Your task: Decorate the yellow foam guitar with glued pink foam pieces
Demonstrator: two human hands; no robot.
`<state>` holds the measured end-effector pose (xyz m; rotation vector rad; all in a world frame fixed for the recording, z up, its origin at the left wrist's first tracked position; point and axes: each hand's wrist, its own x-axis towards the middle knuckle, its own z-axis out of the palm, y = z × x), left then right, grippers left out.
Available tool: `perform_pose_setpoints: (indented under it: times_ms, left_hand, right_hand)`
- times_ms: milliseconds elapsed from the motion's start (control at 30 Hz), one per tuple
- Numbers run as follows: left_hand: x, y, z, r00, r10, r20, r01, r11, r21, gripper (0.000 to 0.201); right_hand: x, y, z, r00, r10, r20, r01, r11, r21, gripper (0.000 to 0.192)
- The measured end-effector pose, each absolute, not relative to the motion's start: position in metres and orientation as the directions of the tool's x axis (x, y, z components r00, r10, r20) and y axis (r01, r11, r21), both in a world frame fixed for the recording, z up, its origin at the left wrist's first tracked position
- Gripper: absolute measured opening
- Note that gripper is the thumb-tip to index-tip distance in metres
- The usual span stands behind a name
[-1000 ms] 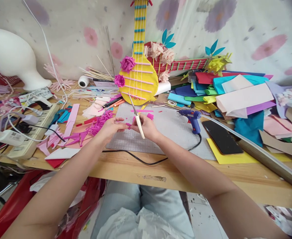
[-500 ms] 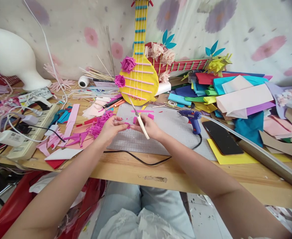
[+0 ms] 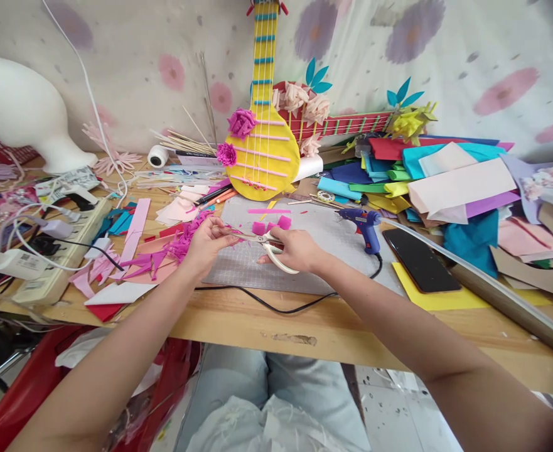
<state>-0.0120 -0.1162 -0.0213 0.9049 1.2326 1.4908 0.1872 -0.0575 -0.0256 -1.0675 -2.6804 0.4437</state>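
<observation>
White-handled scissors [image 3: 280,258] are in my right hand [image 3: 295,250], fingers in the loops and blades pointing left. The blade tips reach my left hand [image 3: 210,241], whose fingers are pinched on a small magenta crepe paper piece [image 3: 238,236], mostly hidden by the fingers. Beyond the scissors, magenta paper squares [image 3: 271,225] and a thin magenta strip [image 3: 269,211] lie on the grey cutting mat [image 3: 323,251]. A heap of magenta scraps [image 3: 182,242] lies left of my left hand.
A blue glue gun [image 3: 363,227] rests right of the mat, its black cable crossing the front. A phone [image 3: 421,260] lies on yellow paper. Behind stands a yellow paper lute [image 3: 264,150]. Coloured paper [image 3: 464,188] is piled right; a power strip [image 3: 64,257] is at left.
The scissors have swung from pointing up and away to pointing left, with their blades now at the paper in my left hand. My right hand has shifted right and gripped the handles.
</observation>
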Motion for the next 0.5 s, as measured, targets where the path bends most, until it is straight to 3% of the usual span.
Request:
perform_pose_setpoints:
  times_ms: [200, 500]
  left_hand:
    - [-0.0118, -0.1160, -0.0204, -0.279, 0.959, -0.042, -0.224, -0.023, 0.974, 0.045]
    - [-0.0117, -0.1141, -0.0221, -0.270, 0.962, -0.044, -0.231, -0.020, 0.973, 0.047]
  right_hand:
    - [0.1871, -0.0603, -0.0216, -0.702, 0.704, 0.106, 0.662, 0.700, -0.267, 0.046]
    - [0.1880, -0.0591, -0.0248, -0.682, 0.719, 0.137, 0.679, 0.691, -0.248, 0.048]
